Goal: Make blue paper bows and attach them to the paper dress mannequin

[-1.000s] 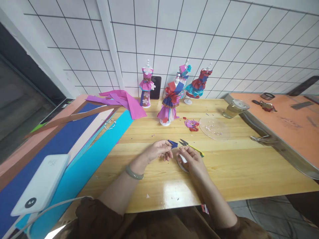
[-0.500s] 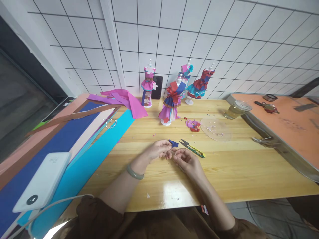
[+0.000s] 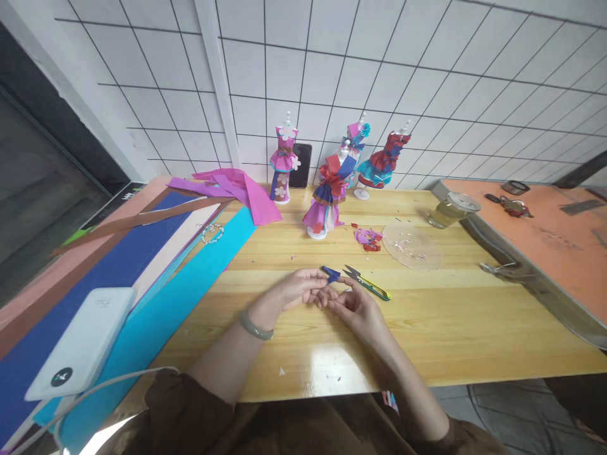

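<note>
My left hand, with a bracelet on its wrist, has its fingers closed on a small dark blue piece of crepe paper. The blue piece sticks up beyond the fingertips and looks folded or twisted. My right hand meets the left one at the fingertips; its index finger presses against the blue paper, and its thumb is bent in towards the left fingers. What lies between the two sets of fingertips is partly hidden. Just beyond my right hand lies a pair of yellow-green thread snips, blades pointing up and left.
Small mannequins in crepe paper dresses stand at the back, near a phone. Paper scraps, a clear disc and a lidded cup are at right. Crepe paper strips and a white power bank cover the left.
The blue paper now shows a folded or twisted shape near the fingertips. My right index finger has stretched up onto it. The hands have otherwise hardly moved.
</note>
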Tool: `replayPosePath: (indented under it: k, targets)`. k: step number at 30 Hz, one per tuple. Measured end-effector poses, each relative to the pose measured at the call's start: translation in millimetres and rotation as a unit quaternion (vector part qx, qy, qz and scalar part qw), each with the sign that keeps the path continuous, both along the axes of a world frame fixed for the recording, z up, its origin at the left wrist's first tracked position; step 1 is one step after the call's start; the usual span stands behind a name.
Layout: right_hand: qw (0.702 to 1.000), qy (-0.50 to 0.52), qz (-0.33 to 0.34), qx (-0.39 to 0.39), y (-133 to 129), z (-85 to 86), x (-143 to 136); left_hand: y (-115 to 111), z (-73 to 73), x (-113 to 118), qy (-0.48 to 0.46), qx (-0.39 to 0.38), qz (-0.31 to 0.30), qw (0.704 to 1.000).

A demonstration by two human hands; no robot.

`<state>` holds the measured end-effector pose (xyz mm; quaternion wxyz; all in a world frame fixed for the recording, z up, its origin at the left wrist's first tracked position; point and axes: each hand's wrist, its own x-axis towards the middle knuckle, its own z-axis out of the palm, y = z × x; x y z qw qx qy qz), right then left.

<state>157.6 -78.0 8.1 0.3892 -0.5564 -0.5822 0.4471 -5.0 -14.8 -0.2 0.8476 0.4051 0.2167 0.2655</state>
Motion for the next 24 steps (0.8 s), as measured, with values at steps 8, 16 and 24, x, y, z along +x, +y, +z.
replayPosePath:
  k: [8,16,24]
  targets:
    - [0.999,0.005,0.037,-0.007,3,-4.0,1,-1,0.9,0,-0.024,-0.007,-0.010,1.000]
    - [0.994,0.079,0.070,-0.037,3,7.5,1,0,0.8,1,-0.069,-0.030,0.003,0.997]
    - [0.996,0.072,0.047,-0.033,4,1.2,-1,0,-1.0,2,-0.091,-0.054,0.048,0.993]
